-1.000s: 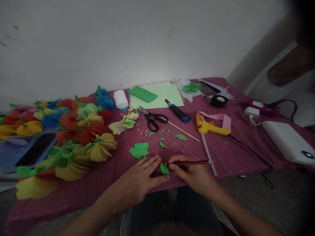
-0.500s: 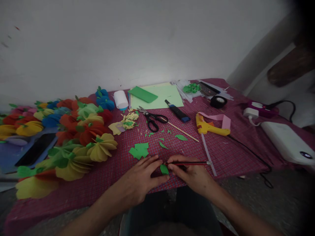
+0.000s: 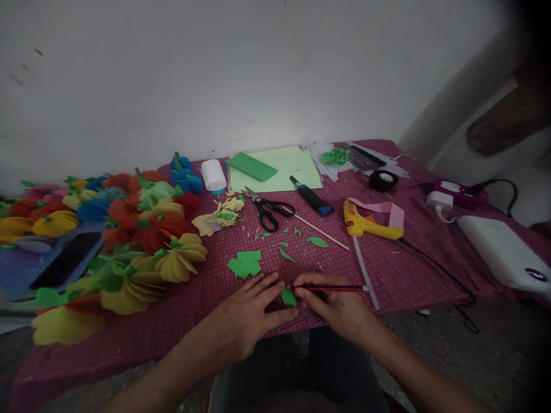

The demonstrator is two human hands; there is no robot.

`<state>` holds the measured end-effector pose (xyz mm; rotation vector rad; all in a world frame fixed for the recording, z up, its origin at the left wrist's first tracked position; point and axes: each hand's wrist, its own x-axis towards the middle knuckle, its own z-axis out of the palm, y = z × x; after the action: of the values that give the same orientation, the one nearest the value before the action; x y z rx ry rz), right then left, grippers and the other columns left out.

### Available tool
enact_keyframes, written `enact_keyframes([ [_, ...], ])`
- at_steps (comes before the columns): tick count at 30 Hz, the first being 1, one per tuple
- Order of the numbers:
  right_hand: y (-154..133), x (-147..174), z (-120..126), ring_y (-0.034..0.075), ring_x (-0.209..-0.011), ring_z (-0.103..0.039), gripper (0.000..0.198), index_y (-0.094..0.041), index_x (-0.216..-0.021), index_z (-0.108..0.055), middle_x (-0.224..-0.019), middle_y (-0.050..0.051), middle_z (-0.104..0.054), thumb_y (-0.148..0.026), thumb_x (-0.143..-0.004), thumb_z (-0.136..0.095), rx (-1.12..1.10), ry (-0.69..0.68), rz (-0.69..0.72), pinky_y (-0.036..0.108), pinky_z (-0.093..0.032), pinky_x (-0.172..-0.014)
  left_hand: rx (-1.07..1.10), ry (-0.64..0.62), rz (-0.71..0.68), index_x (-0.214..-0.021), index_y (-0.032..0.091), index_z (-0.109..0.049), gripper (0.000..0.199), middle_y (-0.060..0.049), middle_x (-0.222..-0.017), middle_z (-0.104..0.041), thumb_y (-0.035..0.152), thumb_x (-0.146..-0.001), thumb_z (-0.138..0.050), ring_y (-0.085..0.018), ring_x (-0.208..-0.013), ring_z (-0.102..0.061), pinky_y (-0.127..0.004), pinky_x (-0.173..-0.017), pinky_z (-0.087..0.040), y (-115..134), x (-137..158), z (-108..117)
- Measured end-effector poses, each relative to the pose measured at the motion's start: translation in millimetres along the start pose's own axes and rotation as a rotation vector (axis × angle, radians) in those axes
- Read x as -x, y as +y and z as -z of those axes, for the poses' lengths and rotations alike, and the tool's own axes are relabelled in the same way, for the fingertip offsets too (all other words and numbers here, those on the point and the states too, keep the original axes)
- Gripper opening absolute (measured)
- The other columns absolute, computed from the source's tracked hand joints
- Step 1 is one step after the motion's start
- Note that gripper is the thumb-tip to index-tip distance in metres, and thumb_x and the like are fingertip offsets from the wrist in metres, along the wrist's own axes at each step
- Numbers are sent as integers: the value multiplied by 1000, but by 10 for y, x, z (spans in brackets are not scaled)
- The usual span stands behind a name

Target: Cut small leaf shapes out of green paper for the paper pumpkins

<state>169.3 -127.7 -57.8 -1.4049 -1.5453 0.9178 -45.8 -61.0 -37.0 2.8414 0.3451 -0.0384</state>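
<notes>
My left hand (image 3: 249, 310) lies with its fingers stretched out on the checked cloth, index finger and thumb spread around a small green paper leaf (image 3: 288, 297). Its thumb tip touches the leaf's lower edge. In my right hand (image 3: 333, 301) is a thin red-and-black pencil (image 3: 346, 288), held nearly level. The pencil's left end is by my left index fingertip, above the leaf; its exact contact is hidden by the fingers. Just beyond my left hand are green paper pieces (image 3: 244, 264). Farther out lie cut green leaves (image 3: 318, 242) and tiny scraps.
Black-handled scissors (image 3: 269, 215), a wooden stick (image 3: 321, 229) and a box cutter (image 3: 312, 196) lie mid-table. A yellow glue gun (image 3: 370, 225) with its cord is right, near a white power bank (image 3: 503, 252). Colourful paper flowers (image 3: 146, 223) crowd the left. Pale green sheets (image 3: 297, 172) lie behind.
Both hands, the leaf and the pencil keep nearly the same places. The whole view has shifted slightly.
</notes>
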Motion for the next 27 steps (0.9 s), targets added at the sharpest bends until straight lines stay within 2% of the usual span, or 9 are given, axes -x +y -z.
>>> enact_keyframes([
  [10, -7, 7, 24, 16, -82, -65, 13, -23, -93, -63, -86, 1, -69, -22, -85, -53, -6, -39, -38, 27, -52, -74, 20, 4, 17, -134, 30, -41, 71, -8, -148, -29, 3, -70, -54, -33, -136, -19, -54, -106, -23, 13, 6, -2],
  [18, -65, -19, 61, 15, -74, -63, 12, -22, -85, -64, -77, -1, -66, -19, -84, -52, -23, -94, -54, 23, -49, -67, 14, -34, 25, -135, 30, -40, 74, -11, -147, -30, 2, -67, -54, -34, -136, -18, -56, -105, -24, 38, -5, 33],
  [25, -38, -19, 54, 15, -73, -62, 13, -21, -84, -64, -76, -1, -65, -18, -84, -52, -47, -92, -64, 24, -49, -67, 19, 8, 13, -133, 31, -41, 72, -7, -150, -22, 0, -69, -51, -33, -137, -15, -54, -107, -23, 24, 24, 18],
  [27, -34, -19, 57, 15, -73, -62, 13, -21, -84, -64, -76, -1, -65, -19, -84, -51, -47, -97, -66, 24, -49, -67, 10, 4, 9, -136, 30, -38, 75, -7, -149, -25, 0, -68, -50, -33, -137, -14, -54, -107, -23, 25, 34, 23],
])
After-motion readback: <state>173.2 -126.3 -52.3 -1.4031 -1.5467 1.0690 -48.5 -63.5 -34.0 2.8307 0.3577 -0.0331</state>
